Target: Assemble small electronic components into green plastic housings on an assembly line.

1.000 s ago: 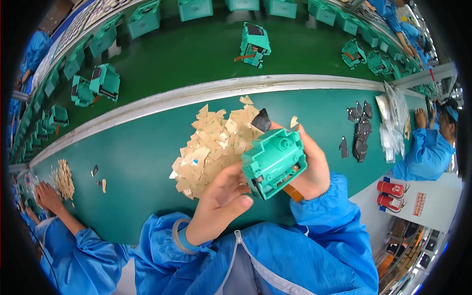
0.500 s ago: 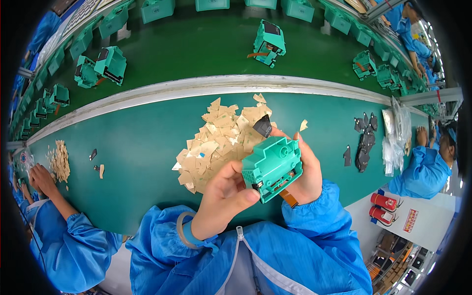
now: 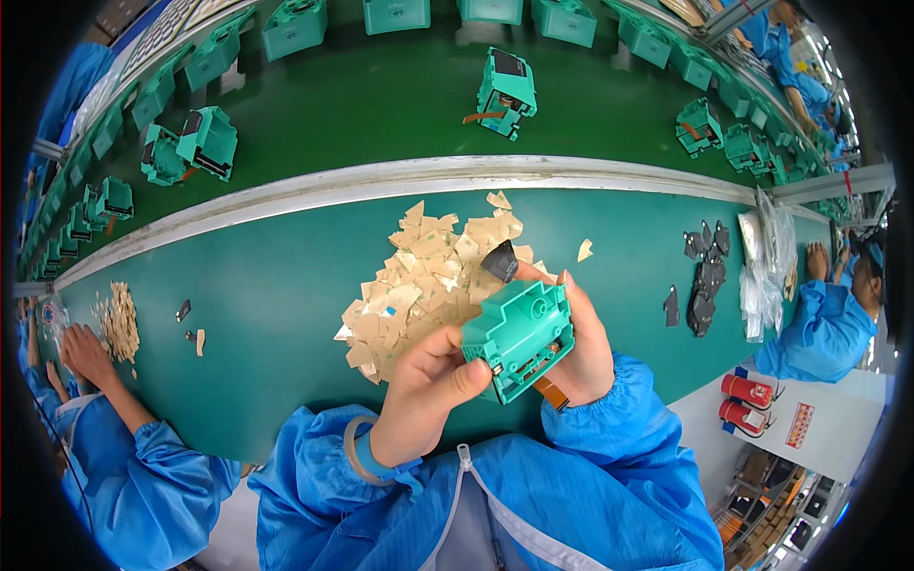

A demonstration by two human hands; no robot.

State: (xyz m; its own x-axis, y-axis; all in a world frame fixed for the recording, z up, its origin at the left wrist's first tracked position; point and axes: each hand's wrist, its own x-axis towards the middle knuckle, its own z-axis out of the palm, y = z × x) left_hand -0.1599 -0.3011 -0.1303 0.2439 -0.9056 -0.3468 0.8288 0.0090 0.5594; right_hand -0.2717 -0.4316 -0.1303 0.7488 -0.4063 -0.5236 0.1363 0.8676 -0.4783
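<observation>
Between my two hands is a teal plastic housing [image 3: 519, 328], tilted above the near part of the table. My left hand [image 3: 424, 390] grips its left end, thumb pressed on the lower corner. At the opposite end my right hand [image 3: 586, 343] wraps around it, with some fingers hidden behind. An orange-brown flat ribbon cable [image 3: 550, 392] hangs from the underside beside my right palm. A black sticker piece [image 3: 500, 262] shows just above the housing, by the right fingertips; whether the hand holds it I cannot tell. Behind lies a heap of beige paper scraps [image 3: 409, 285].
Black pieces [image 3: 706, 281] and clear plastic bags [image 3: 757, 266] lie to the right. Beyond a metal rail [image 3: 457, 169], a green belt [image 3: 362, 105] carries several teal housings. At left, a co-worker's hand [image 3: 86, 357] is beside another scrap pile [image 3: 119, 324]. Another person sits far right.
The housing and both hands appear slightly further left and lower. The housings on the belt have shifted a little in the view. My grip looks the same.
</observation>
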